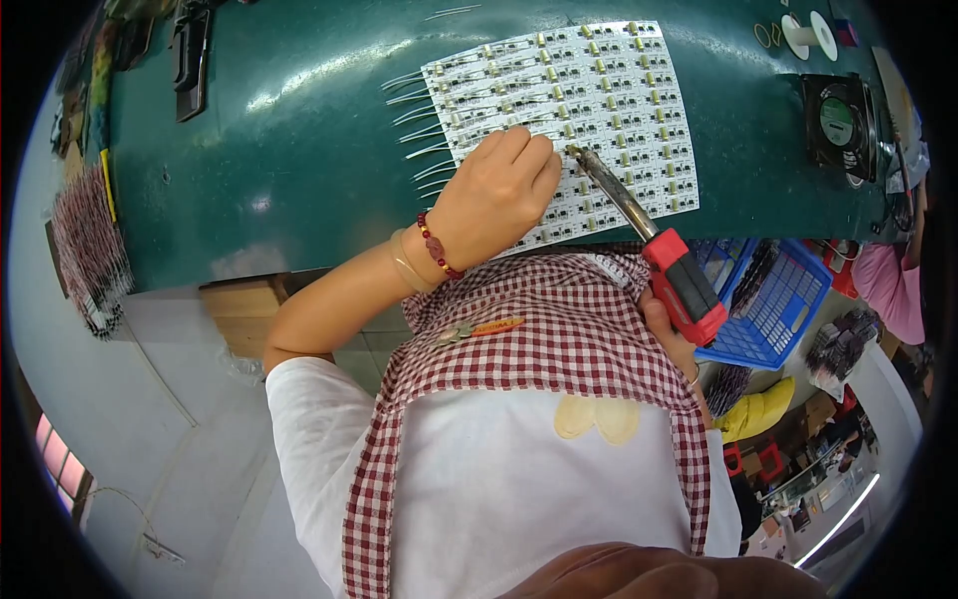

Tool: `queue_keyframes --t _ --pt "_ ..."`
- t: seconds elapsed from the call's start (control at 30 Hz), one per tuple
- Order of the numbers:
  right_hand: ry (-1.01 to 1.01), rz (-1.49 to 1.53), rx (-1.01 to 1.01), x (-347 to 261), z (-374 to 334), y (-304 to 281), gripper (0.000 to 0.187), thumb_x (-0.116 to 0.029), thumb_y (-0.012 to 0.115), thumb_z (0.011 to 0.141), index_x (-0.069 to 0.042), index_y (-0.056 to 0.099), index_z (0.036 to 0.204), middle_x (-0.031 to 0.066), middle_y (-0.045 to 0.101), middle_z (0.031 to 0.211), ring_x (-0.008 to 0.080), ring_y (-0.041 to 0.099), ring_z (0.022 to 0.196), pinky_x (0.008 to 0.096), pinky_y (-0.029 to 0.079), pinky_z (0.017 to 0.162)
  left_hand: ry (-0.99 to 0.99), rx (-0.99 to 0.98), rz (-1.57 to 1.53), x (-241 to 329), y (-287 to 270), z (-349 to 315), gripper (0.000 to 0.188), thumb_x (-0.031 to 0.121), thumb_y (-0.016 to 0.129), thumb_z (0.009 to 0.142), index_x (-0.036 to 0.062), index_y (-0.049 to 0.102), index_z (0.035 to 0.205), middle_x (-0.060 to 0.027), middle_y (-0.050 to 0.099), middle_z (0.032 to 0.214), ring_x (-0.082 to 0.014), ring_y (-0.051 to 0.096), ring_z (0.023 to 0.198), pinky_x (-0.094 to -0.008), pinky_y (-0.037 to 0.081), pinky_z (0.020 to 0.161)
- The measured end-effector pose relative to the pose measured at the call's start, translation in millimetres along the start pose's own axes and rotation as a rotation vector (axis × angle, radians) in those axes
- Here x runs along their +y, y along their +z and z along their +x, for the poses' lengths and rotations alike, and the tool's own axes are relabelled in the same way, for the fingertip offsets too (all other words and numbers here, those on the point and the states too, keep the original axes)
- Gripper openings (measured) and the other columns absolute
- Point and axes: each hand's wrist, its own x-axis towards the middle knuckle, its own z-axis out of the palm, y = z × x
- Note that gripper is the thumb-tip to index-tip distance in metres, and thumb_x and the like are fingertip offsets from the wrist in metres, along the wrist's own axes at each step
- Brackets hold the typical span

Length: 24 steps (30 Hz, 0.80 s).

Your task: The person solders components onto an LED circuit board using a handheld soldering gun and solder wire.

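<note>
see circuit-board panel [564, 100] on green bench [299, 180], wires [404, 98] at left, right columns [654, 110] presumably left to do; grip soldering iron [661, 255] in right hand [659, 319], curl left hand [509, 185] over panel, cannot tell whether pinching.

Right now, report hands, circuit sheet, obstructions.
Left hand over white circuit sheet, fingertips hidden. Right hand holding red-and-black soldering iron, tip over sheet. Left hand hides part of sheet.
</note>
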Motion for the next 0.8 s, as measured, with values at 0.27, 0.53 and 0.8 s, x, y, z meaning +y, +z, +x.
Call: queue_keyframes --t 0.27,0.53,0.8 --pt "-0.011 0.002 -0.008 -1 2 4 0.022 -0.02 0.075 0.082 -0.003 0.069 0.093 0.0088 0.065 0.085 0.0215 0.064 0.072 0.0307 0.05 0.063 -0.041 0.009 -0.03 2 2 -4 0.024 0.005 0.061 0.07 -0.0033 0.063 0.093 -0.0088 0.051 0.084 -0.0224 0.053 0.08 -0.0321 0.047 0.072" --pt "0.053 0.041 0.029 0 6 -5 0.023 -0.019 0.076 0.079 -0.002 0.067 0.092 0.0083 0.064 0.081 0.0188 0.063 0.07 0.03 0.05 0.063 -0.036 0.014 -0.058 -3 4 6 0.029 0.003 0.062 0.071 -0.0035 0.063 0.099 -0.0094 0.05 0.083 -0.0238 0.053 0.078 -0.0337 0.046 0.07" --pt "-0.139 0.114 0.121 -13 20 19 0.043 -0.023 0.081 0.077 0.0 0.064 0.109 0.0063 0.066 0.079 0.0131 0.061 0.068 0.0282 0.049 0.064 -0.074 -0.101 -0.039 -5 1 -13 0.027 0.006 0.056 0.077 -0.0028 0.061 0.102 -0.0114 0.05 0.084 -0.0272 0.053 0.08 -0.0373 0.045 0.072"
